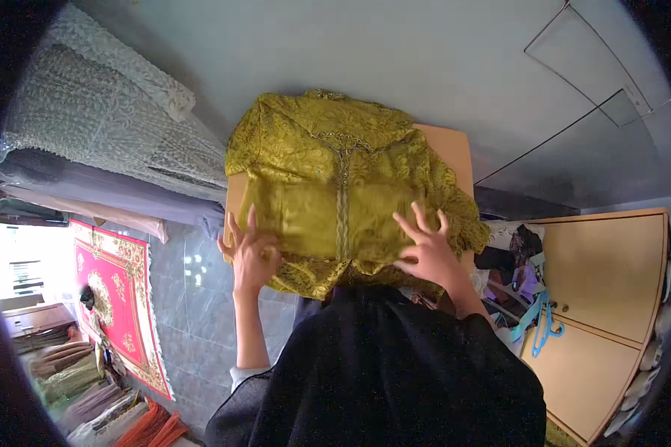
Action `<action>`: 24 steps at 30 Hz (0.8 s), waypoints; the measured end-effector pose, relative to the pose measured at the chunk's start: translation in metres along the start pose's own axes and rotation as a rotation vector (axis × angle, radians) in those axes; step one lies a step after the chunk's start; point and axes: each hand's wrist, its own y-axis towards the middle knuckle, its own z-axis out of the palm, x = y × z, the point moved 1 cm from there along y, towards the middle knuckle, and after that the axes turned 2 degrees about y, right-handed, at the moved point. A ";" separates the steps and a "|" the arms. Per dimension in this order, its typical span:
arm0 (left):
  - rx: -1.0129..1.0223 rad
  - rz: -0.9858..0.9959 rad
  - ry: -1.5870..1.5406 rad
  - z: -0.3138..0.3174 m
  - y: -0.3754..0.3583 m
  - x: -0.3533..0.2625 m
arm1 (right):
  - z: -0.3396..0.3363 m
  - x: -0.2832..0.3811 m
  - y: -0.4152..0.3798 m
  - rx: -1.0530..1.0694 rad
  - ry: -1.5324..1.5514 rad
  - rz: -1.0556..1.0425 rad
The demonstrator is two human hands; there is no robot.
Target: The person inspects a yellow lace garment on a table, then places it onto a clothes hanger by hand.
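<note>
A yellow-green lace garment (313,194) with a beaded trim down its middle lies spread over a light wooden board (449,143). Its sleeves reach toward both sides of the board. My left hand (250,255) is over the lower left of the garment, fingers spread and somewhat blurred. Over the lower right is my right hand (426,252), its fingers also apart. Neither hand grips anything visible. Whether the fingertips touch the cloth is hard to tell.
Pale lace garments (119,123) hang at the upper left. A red patterned rug (115,298) lies on the grey tiled floor (194,335). Folded fabrics (89,395) are at the lower left. Wooden cabinet doors (611,276) and blue hangers (548,331) stand at the right.
</note>
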 end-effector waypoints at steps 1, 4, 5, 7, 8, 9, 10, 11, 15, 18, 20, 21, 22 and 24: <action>0.110 -0.040 -0.001 -0.005 -0.004 -0.005 | -0.008 0.006 0.001 0.085 0.081 -0.008; 0.025 0.021 -0.067 -0.004 0.017 0.000 | -0.015 -0.018 0.034 -0.147 0.085 0.003; 0.001 0.043 -0.018 -0.007 0.033 -0.004 | -0.021 -0.027 0.053 -0.224 0.026 0.000; -0.119 0.143 -0.245 0.012 0.078 -0.007 | -0.011 -0.048 0.102 -0.377 0.020 0.028; -0.135 0.164 -0.107 0.017 0.100 -0.016 | 0.002 -0.064 0.127 -0.400 -0.031 0.005; -0.153 0.184 0.034 0.021 0.123 -0.027 | 0.016 -0.076 0.149 -0.425 -0.081 -0.021; -0.157 0.208 0.087 0.032 0.145 -0.031 | 0.026 -0.080 0.166 -0.369 -0.117 -0.008; -0.163 0.231 0.139 0.042 0.166 -0.034 | 0.035 -0.082 0.181 -0.314 -0.154 0.003; -0.113 0.250 0.324 0.049 0.211 -0.052 | 0.054 -0.080 0.204 -0.240 -0.279 -0.072; -0.123 0.405 0.388 0.049 0.218 -0.047 | 0.048 -0.082 0.206 -0.301 -0.302 -0.089; -0.173 0.440 0.374 0.040 0.222 -0.044 | 0.032 -0.083 0.205 -0.431 -0.168 -0.049; -0.210 0.481 0.354 0.033 0.223 -0.046 | 0.022 -0.082 0.205 -0.500 -0.100 -0.022; -0.221 0.485 0.355 0.025 0.226 -0.046 | 0.010 -0.082 0.206 -0.570 -0.048 0.007; -0.191 0.462 0.329 -0.004 0.227 -0.051 | -0.025 -0.067 0.204 -0.669 0.038 0.031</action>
